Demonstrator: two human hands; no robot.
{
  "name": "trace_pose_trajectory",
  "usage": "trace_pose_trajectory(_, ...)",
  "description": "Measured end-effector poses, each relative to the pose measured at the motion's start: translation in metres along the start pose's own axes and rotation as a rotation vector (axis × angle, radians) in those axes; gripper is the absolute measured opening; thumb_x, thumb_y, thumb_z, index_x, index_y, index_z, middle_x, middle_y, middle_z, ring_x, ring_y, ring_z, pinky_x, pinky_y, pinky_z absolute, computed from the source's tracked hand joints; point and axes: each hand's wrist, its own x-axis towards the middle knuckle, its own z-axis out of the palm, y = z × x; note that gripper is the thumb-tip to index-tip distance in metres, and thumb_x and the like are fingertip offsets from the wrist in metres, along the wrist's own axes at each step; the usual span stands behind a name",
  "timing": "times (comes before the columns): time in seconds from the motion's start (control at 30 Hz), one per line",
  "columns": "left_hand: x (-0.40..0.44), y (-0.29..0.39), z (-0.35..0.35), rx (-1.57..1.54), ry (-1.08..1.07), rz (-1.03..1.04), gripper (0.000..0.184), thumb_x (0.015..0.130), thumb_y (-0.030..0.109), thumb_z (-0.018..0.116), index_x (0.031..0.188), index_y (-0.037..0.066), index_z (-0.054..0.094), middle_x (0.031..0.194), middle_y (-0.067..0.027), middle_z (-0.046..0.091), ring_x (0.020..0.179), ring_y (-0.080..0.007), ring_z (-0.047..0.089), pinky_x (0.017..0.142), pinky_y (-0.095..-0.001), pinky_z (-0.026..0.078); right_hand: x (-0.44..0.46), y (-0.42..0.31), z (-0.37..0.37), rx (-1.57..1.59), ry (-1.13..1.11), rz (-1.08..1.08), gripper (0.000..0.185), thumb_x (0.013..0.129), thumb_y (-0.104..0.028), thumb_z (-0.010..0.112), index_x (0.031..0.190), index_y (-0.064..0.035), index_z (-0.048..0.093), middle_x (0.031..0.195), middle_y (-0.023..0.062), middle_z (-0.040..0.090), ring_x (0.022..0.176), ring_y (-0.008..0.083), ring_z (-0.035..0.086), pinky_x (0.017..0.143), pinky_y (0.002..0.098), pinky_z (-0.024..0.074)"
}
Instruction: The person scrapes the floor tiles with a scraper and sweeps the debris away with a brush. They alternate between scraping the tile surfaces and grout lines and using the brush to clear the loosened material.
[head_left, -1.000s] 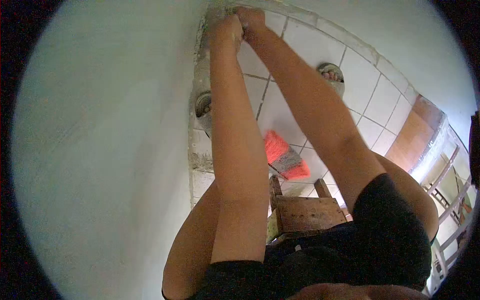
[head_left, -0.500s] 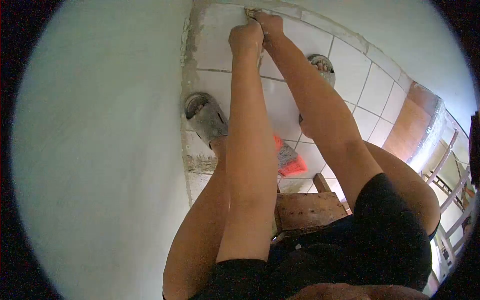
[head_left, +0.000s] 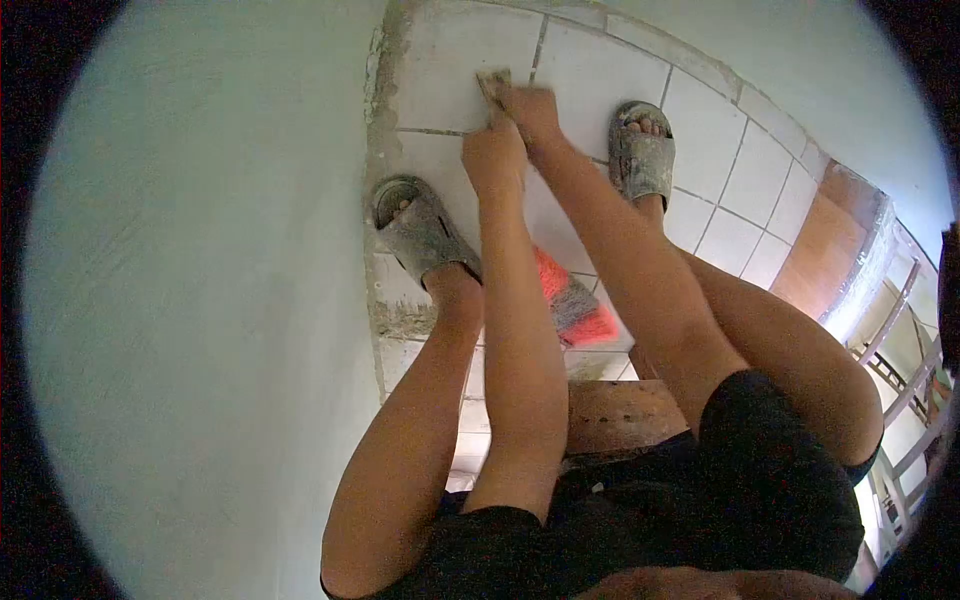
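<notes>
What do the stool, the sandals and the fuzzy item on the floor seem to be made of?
Stool: likely unpainted wood, given its brown, dark-spotted top.
Sandals: probably moulded rubber or foam, with thick, smooth-edged straps, matt and smeared.
Fuzzy item: some shaggy fibre, perhaps synthetic, from its bright orange-red and grey tufts.

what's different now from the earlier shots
The left hand and right hand have drawn back from the far wall toward the body, bringing the tool with them. Neither seems to have let go. The rag and wooden stool stayed put.
</notes>
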Motion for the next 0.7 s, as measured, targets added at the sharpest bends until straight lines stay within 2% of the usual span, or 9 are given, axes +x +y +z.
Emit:
trace_pose_trajectory(0.07,0.026,0.027,-0.006,-0.186,-0.018,-0.074,0.052,0.093,0.034,0.036,0.087,-0.009,0.063,0.091,-0.0318,0.063,0.088,-0.0479,0.06,0.08,-0.0529,0.046,0.059,-0.011,-0.003,-0.583,-0.005,-0.567,0.041,0.088,-0.032,0.055,0.068,0.0022,0.063,0.066,0.019,0.065,0.062,0.0321,0.066,0.056,0.0417,0.0498)
trace_pose_trajectory(0.17,0.025,0.021,0.008,-0.341,0.04,-0.26,0.048,0.094,0.035,0.044,0.094,-0.011,0.058,0.083,-0.0227,0.065,0.079,-0.0334,0.063,0.071,-0.0428,0.048,0.049,-0.023,-0.018,-0.905,-0.135,-0.695,0.041,0.092,-0.033,0.049,0.074,-0.0002,0.065,0.068,0.0187,0.066,0.063,0.0321,0.066,0.059,0.0442,0.0513)
trace_pose_trajectory(0.2,0.017,-0.002,0.026,-0.243,0.112,-0.139,0.039,0.095,0.028,0.045,0.104,-0.008,0.057,0.084,-0.0247,0.065,0.08,-0.0367,0.064,0.07,-0.0441,0.048,0.022,-0.031,-0.025,-0.87,-0.205,-0.467,0.041,0.093,-0.036,0.047,0.079,-0.0022,0.066,0.073,0.0195,0.067,0.067,0.0318,0.067,0.061,0.0469,0.0514)
trace_pose_trajectory(0.27,-0.042,-0.021,0.02,-0.19,0.13,-0.263,0.039,0.095,0.029,0.045,0.105,-0.007,0.058,0.087,-0.024,0.065,0.081,-0.0341,0.063,0.07,-0.0432,0.048,0.005,0.024,-0.022,-0.952,-0.357,-0.653,0.045,0.094,-0.04,0.044,0.08,-0.0025,0.066,0.073,0.0199,0.066,0.065,0.0344,0.065,0.059,0.0486,0.0497)
trace_pose_trajectory(0.33,-0.083,-0.031,0.011,-0.212,0.135,-0.389,0.04,0.095,0.031,0.045,0.106,-0.006,0.058,0.089,-0.0234,0.065,0.082,-0.0315,0.063,0.071,-0.0422,0.048,-0.034,0.033,-0.013,-0.524,-0.346,-0.044,0.05,0.095,-0.042,0.041,0.082,-0.0013,0.067,0.074,0.0205,0.066,0.068,0.0362,0.065,0.062,0.0495,0.0493)
trace_pose_trajectory(0.43,-0.061,-0.023,-0.007,-0.355,0.131,-0.408,0.041,0.095,0.033,0.045,0.107,-0.004,0.06,0.093,-0.0224,0.065,0.083,-0.0276,0.062,0.071,-0.0407,0.048,-0.051,-0.02,0.003,-0.375,-0.206,-0.451,0.054,0.094,-0.045,0.041,0.079,0.0003,0.066,0.077,0.0208,0.066,0.072,0.0364,0.065,0.066,0.0466,0.0507)
trace_pose_trajectory(0.53,0.022,-0.026,-0.025,-0.999,0.09,-0.41,0.038,0.094,0.032,0.046,0.096,-0.004,0.059,0.086,-0.0177,0.062,0.077,-0.0201,0.057,0.065,-0.0411,0.045,0.011,-0.061,0.041,-0.477,-0.26,-0.325,0.056,0.089,-0.052,0.045,0.076,-0.0018,0.066,0.082,0.0214,0.067,0.075,0.0351,0.065,0.069,0.0443,0.0508)
trace_pose_trajectory(0.63,0.033,-0.012,-0.056,-0.589,0.095,-0.251,0.052,0.09,0.033,0.051,0.108,-0.016,0.055,0.098,-0.024,0.065,0.072,-0.0254,0.058,0.063,-0.0401,0.045,0.034,-0.071,0.064,-0.377,-0.241,-0.184,0.058,0.087,-0.055,0.045,0.077,-0.0025,0.067,0.078,0.0228,0.066,0.074,0.0351,0.065,0.069,0.0439,0.051)
trace_pose_trajectory(0.7,0.027,-0.013,-0.054,-0.971,0.145,-0.343,0.033,0.091,0.028,0.051,0.096,-0.003,0.06,0.078,-0.0119,0.062,0.068,-0.0217,0.057,0.061,-0.0383,0.045,0.025,-0.066,0.061,-0.498,-0.264,-0.393,0.06,0.087,-0.056,0.044,0.08,-0.0006,0.067,0.071,0.024,0.065,0.072,0.0365,0.065,0.069,0.0439,0.0517)
